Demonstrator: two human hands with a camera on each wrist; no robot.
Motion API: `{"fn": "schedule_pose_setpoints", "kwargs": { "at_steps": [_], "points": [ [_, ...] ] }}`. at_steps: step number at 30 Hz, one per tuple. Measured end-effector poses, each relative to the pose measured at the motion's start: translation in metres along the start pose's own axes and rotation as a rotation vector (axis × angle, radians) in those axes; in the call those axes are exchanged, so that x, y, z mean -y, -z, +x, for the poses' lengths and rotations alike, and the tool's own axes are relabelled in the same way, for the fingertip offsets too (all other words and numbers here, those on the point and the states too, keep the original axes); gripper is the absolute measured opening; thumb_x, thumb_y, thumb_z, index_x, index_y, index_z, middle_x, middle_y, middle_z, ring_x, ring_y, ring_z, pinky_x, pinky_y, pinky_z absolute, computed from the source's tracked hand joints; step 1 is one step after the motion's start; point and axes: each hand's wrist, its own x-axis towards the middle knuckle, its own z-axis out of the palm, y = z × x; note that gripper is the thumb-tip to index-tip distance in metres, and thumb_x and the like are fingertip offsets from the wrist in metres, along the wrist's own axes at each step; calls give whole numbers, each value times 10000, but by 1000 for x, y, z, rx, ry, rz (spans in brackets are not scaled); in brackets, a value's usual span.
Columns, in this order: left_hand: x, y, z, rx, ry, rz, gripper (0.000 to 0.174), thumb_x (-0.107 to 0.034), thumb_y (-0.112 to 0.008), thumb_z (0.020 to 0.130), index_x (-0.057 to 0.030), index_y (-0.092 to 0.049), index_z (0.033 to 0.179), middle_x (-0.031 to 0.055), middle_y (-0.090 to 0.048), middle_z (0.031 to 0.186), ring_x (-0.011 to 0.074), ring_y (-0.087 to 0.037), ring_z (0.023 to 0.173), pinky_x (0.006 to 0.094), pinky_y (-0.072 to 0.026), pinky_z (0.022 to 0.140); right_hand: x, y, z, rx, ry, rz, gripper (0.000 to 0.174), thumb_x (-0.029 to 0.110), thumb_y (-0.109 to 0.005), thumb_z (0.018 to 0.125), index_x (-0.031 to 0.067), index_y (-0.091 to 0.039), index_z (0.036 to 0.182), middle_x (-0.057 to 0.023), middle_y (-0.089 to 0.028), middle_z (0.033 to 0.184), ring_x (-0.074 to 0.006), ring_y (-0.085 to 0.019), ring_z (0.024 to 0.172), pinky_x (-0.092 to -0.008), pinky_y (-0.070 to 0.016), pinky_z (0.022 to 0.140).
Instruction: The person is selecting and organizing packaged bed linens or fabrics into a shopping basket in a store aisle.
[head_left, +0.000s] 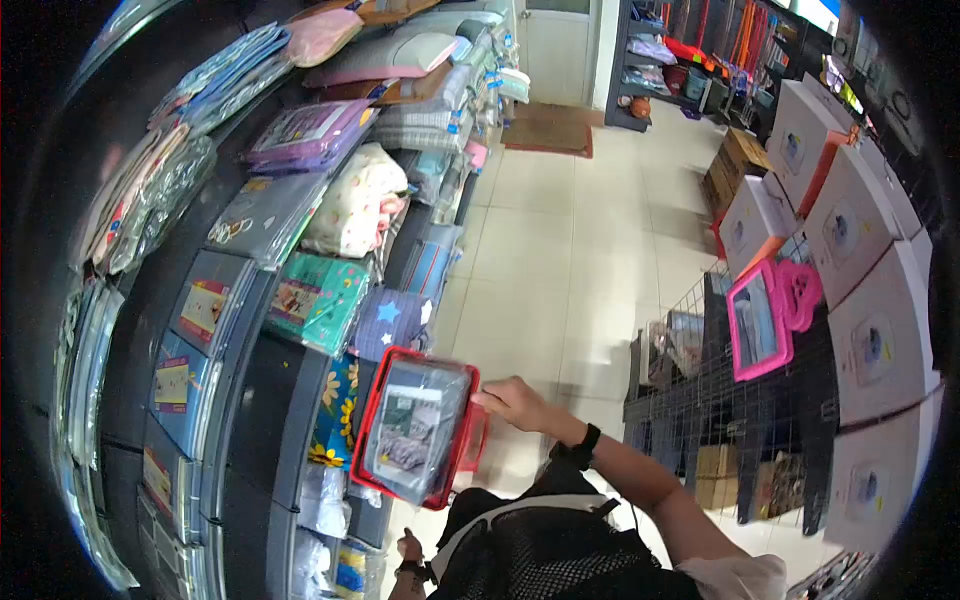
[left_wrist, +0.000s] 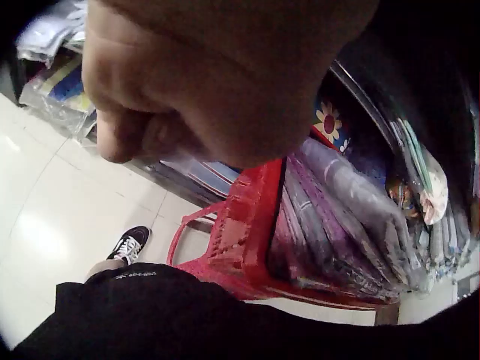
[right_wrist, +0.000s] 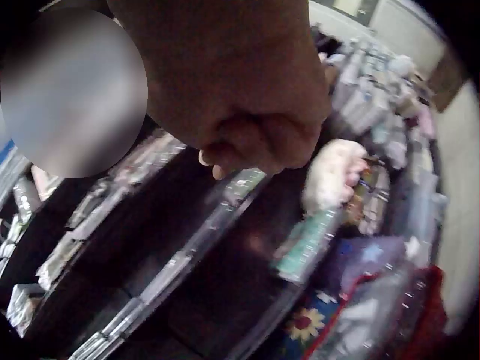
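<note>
A red basket (head_left: 447, 497) (left_wrist: 251, 225) holds plastic-wrapped bedding; the top package (head_left: 410, 430) shows a bedroom picture. My right hand (head_left: 522, 405) (right_wrist: 240, 90) is raised by the basket's right edge in the head view, its fingers curled in the right wrist view, where no object shows in them. Whether it touches the basket cannot be told. Lower down, nearer the shelf, is my left hand (head_left: 410, 548) (left_wrist: 202, 82), its fingers loosely curled with nothing seen in them. In the left wrist view the basket lies below and right of it, a red handle loop (left_wrist: 180, 234) at its side.
Shelves of packaged textiles (head_left: 315, 300) line the left side. A tiled floor (head_left: 515, 265) runs towards a door (head_left: 557, 60) and a brown mat (head_left: 548, 137). On the right are a wire rack (head_left: 690, 400), a pink-framed item (head_left: 755, 325) and white boxes (head_left: 875, 350).
</note>
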Motion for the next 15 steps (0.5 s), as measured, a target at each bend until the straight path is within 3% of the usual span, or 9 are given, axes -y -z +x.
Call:
{"fn": "schedule_pose_setpoints", "kwargs": {
  "at_steps": [1,2,5,6,7,9,11,13,15],
  "points": [
    [5,-10,-7,-101,-189,174,591,-508,-444,881,24,-591,669,155,-583,585,264,-538,473,439,-436,498,-42,0,-12,2,12,0,378,277,-498,906,-22,-493,676,-190,-472,550,-355,-518,547,-411,-407,522],
    [-38,-1,-51,-141,159,-142,659,-541,-457,865,26,-557,546,176,-557,533,283,-493,461,465,-392,509,-80,-1,-26,7,-113,-97,425,325,-498,896,-29,-513,661,-202,-489,567,-366,-519,559,-435,-404,539],
    [-67,-12,-78,-346,106,-289,657,-532,-522,836,30,-517,495,146,-483,449,256,-416,444,459,-346,497,-147,14,-57,70,-405,-225,491,412,-499,866,-34,-558,668,-219,-526,612,-383,-524,587,-469,-405,580],
    [-71,-10,-87,-216,55,-338,637,-517,-561,811,31,-505,491,140,-468,454,250,-395,449,454,-340,497,-168,13,-69,133,-558,-260,514,450,-501,847,-31,-585,688,-225,-546,640,-390,-527,603,-479,-409,602],
    [-74,-4,-92,-98,10,-398,621,-502,-600,787,31,-492,488,133,-453,459,244,-373,455,449,-334,498,-200,10,-80,195,-549,-300,515,462,-475,852,-26,-609,760,-236,-576,750,-399,-550,704,-479,-435,671],
    [-79,-5,-102,-231,-27,-116,520,-370,-675,725,57,-474,506,148,-447,467,245,-405,464,443,-356,506,-221,11,-103,323,-537,-372,496,459,-511,815,-20,-639,848,-234,-606,953,-387,-573,892,-461,-463,791],
    [-97,8,-127,-272,-143,-157,449,-307,-675,700,65,-497,523,195,-500,496,283,-476,472,442,-388,521,-277,-4,-122,341,-525,-316,429,404,-572,773,-12,-644,854,-225,-623,881,-376,-591,859,-445,-475,778],
    [-65,2,-107,-331,-490,203,335,-234,-660,675,51,-537,550,228,-547,556,345,-541,519,445,-428,554,-299,-13,-132,253,-467,-268,355,328,-607,741,-22,-600,682,-179,-589,610,-297,-580,570,-393,-469,557],
    [-111,29,-166,-271,-278,70,254,-183,-630,667,35,-549,565,230,-560,584,384,-559,563,449,-448,580,-300,-16,-135,279,-644,-114,310,271,-614,746,-26,-585,664,-155,-580,580,-259,-574,523,-367,-460,500]
  ]
}}
